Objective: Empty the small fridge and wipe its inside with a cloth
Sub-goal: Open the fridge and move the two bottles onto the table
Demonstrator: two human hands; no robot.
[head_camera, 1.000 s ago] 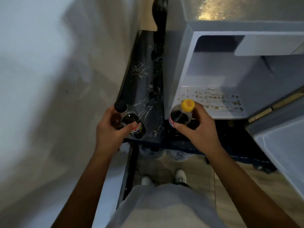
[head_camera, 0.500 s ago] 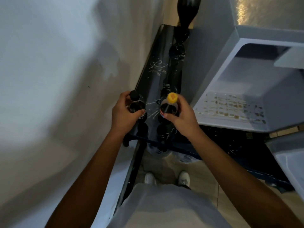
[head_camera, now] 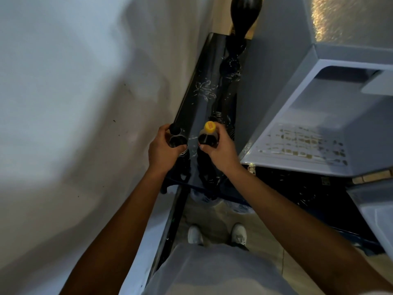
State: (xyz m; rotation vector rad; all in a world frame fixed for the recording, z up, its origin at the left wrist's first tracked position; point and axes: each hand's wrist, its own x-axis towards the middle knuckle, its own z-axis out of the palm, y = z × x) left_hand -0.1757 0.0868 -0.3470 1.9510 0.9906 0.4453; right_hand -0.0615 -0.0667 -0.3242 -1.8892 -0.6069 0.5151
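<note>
My left hand [head_camera: 162, 153] grips a dark soda bottle with a black cap [head_camera: 177, 136]. My right hand [head_camera: 221, 151] grips a second dark soda bottle with a yellow cap [head_camera: 209, 133]. Both bottles stand upright, side by side, over the near end of a glossy black table [head_camera: 204, 96] between the wall and the fridge. The small grey fridge [head_camera: 282, 99] stands open on the right. Its white inside floor [head_camera: 302, 143] shows brownish stains and holds nothing that I can see.
A pale wall [head_camera: 74, 103] runs close along the left. A tall dark vase-like object [head_camera: 244, 13] stands at the table's far end. The open fridge door [head_camera: 376, 211] juts out at the lower right. My white shoes [head_camera: 217, 234] stand on a tan floor.
Both hands have carried the bottles left, away from the fridge opening, and now hold them together over the black table. The view has swung left with them.
</note>
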